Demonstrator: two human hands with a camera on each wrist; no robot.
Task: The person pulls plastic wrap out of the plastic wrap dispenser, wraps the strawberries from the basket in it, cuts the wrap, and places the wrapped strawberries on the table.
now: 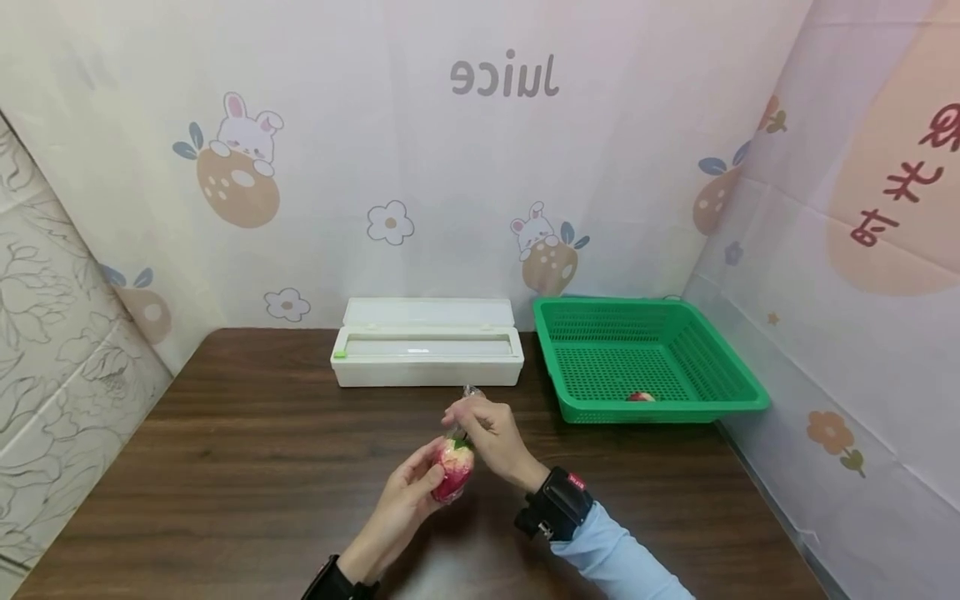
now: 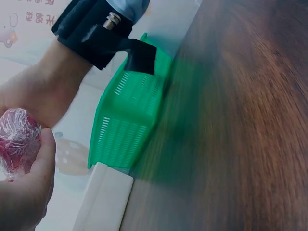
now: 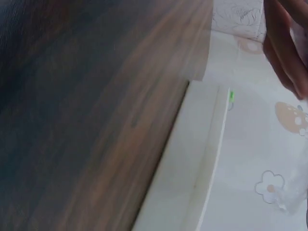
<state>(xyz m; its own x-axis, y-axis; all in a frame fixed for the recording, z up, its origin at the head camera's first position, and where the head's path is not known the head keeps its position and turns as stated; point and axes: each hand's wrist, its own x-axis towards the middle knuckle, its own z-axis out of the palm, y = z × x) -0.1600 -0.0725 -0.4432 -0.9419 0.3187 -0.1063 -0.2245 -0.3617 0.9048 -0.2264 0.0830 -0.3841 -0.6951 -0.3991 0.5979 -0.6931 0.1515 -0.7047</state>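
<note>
In the head view my left hand [image 1: 401, 508] holds a red and pale-yellow fruit [image 1: 453, 471] with a green top, its fingers and thumb around the sides. Clear plastic film wraps the fruit; the left wrist view shows it crinkled over the red skin [image 2: 19, 142]. Just above the green top, my right hand [image 1: 491, 433] pinches the gathered film [image 1: 471, 390], whose loose end sticks up past the fingers. Both hands are over the table in front of the white cling film dispenser [image 1: 427, 372]. Only some fingers [image 3: 288, 53] appear in the right wrist view.
The dispenser's lid [image 1: 427, 312] stands raised at the back; a small green slider [image 1: 340, 354] sits at its left end. To the right is a green basket [image 1: 660, 407] with a reddish fruit [image 1: 641, 397] inside. Printed cloth [image 1: 420, 150] walls off the dark wooden table [image 1: 247, 467].
</note>
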